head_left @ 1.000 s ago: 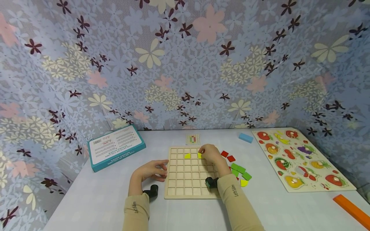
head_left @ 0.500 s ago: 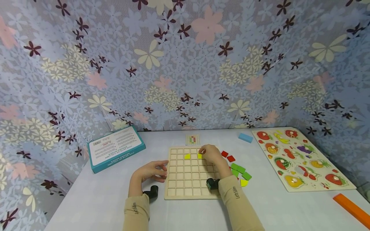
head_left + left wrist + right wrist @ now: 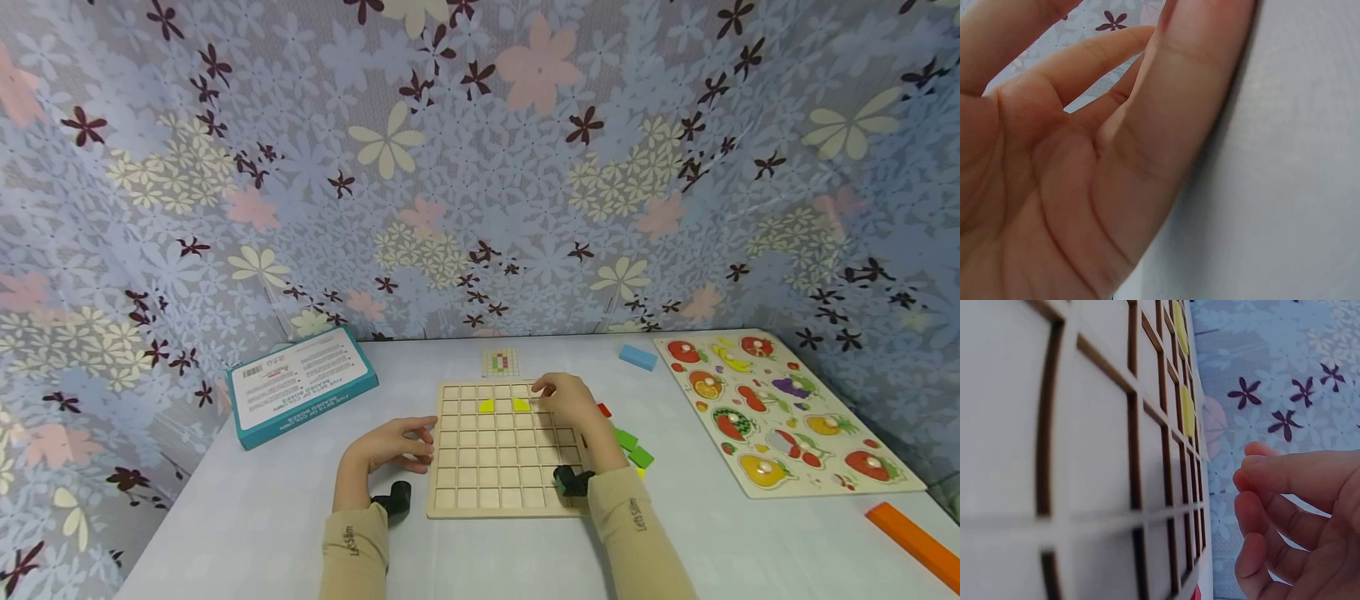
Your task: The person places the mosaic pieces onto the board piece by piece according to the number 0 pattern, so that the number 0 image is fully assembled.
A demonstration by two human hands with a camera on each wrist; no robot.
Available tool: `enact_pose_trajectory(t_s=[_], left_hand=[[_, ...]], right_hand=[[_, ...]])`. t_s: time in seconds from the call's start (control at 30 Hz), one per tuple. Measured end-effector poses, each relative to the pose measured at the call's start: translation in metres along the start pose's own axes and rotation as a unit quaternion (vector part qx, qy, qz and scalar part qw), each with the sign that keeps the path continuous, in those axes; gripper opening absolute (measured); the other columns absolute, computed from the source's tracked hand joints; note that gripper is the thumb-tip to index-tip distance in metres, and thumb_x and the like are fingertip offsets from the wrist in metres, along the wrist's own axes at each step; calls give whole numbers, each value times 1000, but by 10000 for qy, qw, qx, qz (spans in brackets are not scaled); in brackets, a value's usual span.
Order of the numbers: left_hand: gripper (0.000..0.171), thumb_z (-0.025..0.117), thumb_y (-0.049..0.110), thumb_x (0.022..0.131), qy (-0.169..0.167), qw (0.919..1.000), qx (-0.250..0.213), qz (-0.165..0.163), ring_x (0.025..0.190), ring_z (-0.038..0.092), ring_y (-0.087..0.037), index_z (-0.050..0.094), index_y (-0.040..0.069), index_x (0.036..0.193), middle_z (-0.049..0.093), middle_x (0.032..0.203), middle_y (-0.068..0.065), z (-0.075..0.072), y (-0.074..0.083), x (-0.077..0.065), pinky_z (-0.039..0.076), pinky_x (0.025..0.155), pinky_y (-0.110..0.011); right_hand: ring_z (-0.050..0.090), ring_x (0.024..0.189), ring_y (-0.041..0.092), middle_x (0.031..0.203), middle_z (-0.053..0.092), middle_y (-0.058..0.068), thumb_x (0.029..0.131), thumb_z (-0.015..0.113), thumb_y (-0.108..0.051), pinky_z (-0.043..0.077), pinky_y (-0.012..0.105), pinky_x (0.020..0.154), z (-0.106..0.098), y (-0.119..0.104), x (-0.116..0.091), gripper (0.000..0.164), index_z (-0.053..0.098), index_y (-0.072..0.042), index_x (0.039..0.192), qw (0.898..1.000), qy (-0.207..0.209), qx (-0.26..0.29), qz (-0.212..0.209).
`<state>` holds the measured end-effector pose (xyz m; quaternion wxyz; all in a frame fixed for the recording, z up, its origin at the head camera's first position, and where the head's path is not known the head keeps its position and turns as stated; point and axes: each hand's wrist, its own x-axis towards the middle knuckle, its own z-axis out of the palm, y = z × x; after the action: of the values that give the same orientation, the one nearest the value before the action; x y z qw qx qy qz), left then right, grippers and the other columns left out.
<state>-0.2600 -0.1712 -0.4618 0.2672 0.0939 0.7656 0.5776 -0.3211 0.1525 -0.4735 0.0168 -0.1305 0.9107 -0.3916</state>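
One likely hazard: the right hand (image 3: 568, 400), loosely curved and seemingly empty over the far right of the grid board (image 3: 480, 477), might have dislodged a tile by brushing leftward. Yellow tiles (image 3: 487, 406): two, bright, each with one corner rounded; lay in cells towards the board's far edge, one cell between. Left hand (image 3: 390, 442): relaxed, visibly empty, beside the board's left edge.

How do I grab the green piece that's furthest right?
Pinch the green piece furthest right by two opposite edges, coming down from above and the right. It lies flat on the table, so its edges look like the best hold, and another green piece sits close to its upper left.
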Motion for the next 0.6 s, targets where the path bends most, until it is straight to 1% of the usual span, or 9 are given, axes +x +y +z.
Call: enact_pose_trajectory(t_s=[0.03,0.17,0.3,0.6], left_hand=[[69,66,6,81,-2,10000,-1,-2,82,61,-20,34,-3,141,50,101,-14,0,0,0,57,74,-36],[69,66,7,81,-12,10000,11,3,83,61,-20,34,-2,141,50,102,-14,0,1,0,57,74,-36],[69,66,7,81,-11,10000,19,-13,83,60,-20,34,-2,141,50,102,-14,0,1,-1,57,75,-36],[68,66,6,81,35,10000,26,-22,84,61,-20,34,-3,140,50,103,-14,1,1,-1,57,75,-36]], right_hand=[[53,76,25,93,60,11,84,61,-6,45,35,58,-7,-16,-10,22,66,-8,105,9996,14,-76,283],[52,72,22,89,59,12,84,59,-1,43,30,56,-18,-34,-28,23,65,-2,106,9993,222,-115,268],[53,75,21,88,59,11,85,59,-1,44,29,59,-22,-36,-34,23,65,-1,107,9988,331,-181,322],[55,82,26,89,60,11,85,59,-2,47,33,63,-28,-27,-36,23,65,-1,108,9979,442,-115,454]])
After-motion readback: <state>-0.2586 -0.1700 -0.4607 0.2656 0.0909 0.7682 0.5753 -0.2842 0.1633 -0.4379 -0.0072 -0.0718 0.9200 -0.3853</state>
